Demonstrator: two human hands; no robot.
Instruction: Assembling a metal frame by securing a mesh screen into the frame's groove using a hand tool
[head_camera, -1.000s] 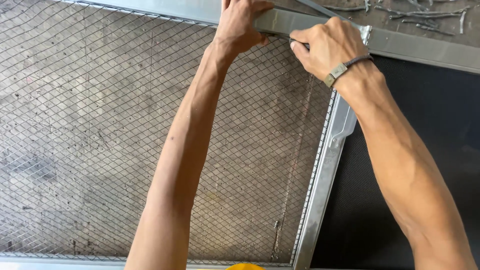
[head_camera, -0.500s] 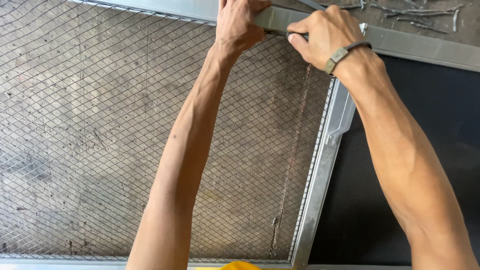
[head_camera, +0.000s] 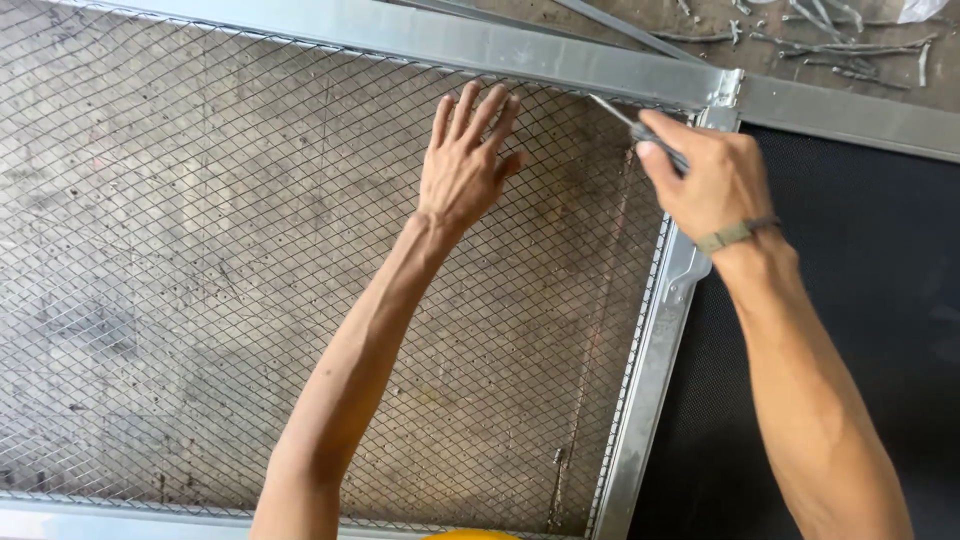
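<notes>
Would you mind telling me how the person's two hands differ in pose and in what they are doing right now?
The left hand lies open, fingers spread flat on the wire mesh; the right hand is closed around a thin metal tool. The left holds nothing; the right wears a wristband. Both are near the metal frame.

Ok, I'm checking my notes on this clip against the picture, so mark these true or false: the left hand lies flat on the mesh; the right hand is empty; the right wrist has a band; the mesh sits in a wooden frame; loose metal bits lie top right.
1. The left hand lies flat on the wire mesh. True.
2. The right hand is empty. False: it grips a thin metal tool.
3. The right wrist wears a band. True.
4. The mesh sits in a wooden frame. False: the frame is grey metal.
5. Loose metal pieces lie at top right. True.
</notes>
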